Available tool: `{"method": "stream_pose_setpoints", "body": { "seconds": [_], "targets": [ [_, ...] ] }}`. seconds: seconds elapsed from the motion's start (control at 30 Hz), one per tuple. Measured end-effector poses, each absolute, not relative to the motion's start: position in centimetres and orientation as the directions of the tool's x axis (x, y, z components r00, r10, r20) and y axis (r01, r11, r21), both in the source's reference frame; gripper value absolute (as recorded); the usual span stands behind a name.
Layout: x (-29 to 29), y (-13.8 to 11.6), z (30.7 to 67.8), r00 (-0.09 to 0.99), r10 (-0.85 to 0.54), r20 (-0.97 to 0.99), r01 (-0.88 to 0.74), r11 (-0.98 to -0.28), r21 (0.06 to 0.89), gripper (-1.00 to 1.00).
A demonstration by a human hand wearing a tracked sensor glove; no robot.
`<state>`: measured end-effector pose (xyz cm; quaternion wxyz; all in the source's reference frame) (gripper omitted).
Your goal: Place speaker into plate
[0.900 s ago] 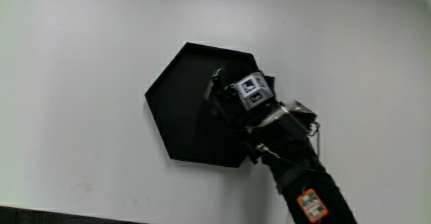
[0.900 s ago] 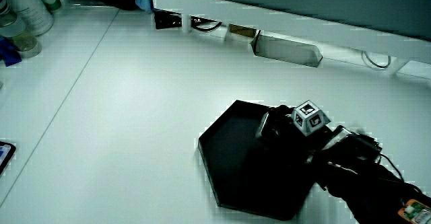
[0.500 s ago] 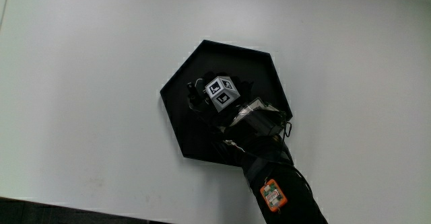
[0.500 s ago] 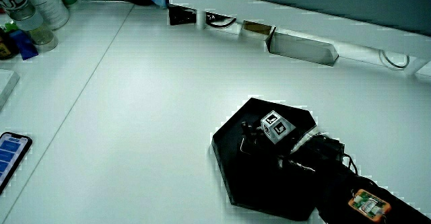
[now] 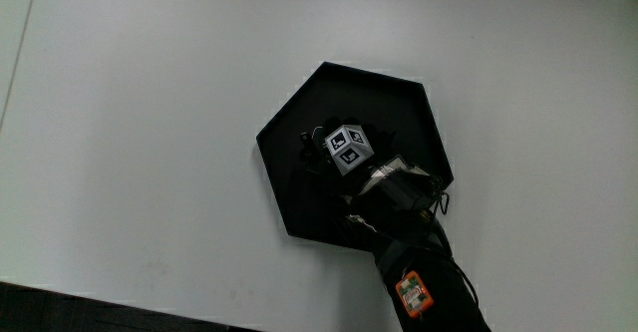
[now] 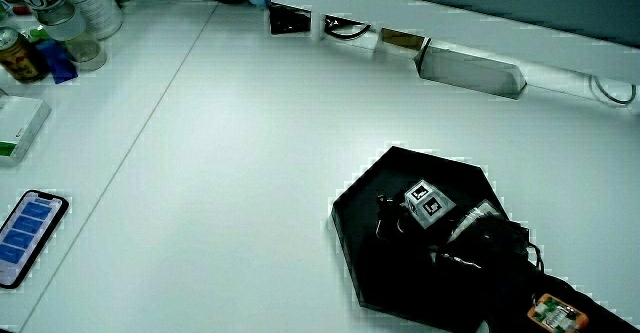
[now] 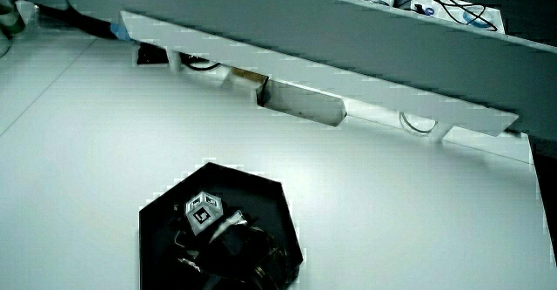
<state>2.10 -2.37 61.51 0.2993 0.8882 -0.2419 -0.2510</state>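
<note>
A black six-sided plate [image 5: 389, 88] lies on the white table and shows in both side views [image 6: 445, 168] [image 7: 257, 190]. The gloved hand [image 5: 321, 155] reaches in over the plate's middle, low above its floor, with the patterned cube [image 5: 346, 150] on its back. The hand is seen the same way in both side views [image 6: 395, 218] [image 7: 196, 231]. Its forearm [image 5: 419, 272] crosses the plate's rim nearest the person. Glove and plate are both black, so I cannot make out a speaker as a separate thing under or in the hand.
An orange tag [image 5: 412, 293] hangs on the forearm. In a side view a phone [image 6: 28, 235], a white box [image 6: 22, 128] and several bottles and cans [image 6: 60, 18] stand along one table edge. The low partition [image 7: 305, 72] has cut-outs and cables.
The hand has moved from the plate's rim inward to over its middle, and the forearm has followed.
</note>
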Motion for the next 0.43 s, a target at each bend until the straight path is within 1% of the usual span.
{"method": "stream_pose_setpoints", "body": {
  "seconds": [0.1, 0.17, 0.2, 0.33, 0.37, 0.4, 0.43],
  "targets": [
    [2.8, -2.2, 62.0, 0.768, -0.586, -0.257, -0.270, -0.661, 0.700, -0.80],
    [3.8, -2.1, 62.4, 0.806, -0.549, -0.220, -0.244, -0.648, 0.722, -0.93],
    [4.2, -1.9, 62.3, 0.817, -0.540, -0.199, -0.264, -0.659, 0.705, -1.00],
    [6.6, -0.9, 61.3, 0.884, -0.456, -0.099, -0.300, -0.718, 0.628, -1.00],
    [7.3, -0.6, 61.6, 0.905, -0.407, -0.123, -0.265, -0.766, 0.586, -1.00],
    [8.2, -0.3, 61.1, 0.929, -0.354, -0.112, -0.242, -0.806, 0.541, -1.00],
    [9.1, 0.1, 61.7, 0.941, -0.334, -0.062, -0.242, -0.788, 0.567, -1.00]
  ]
}}
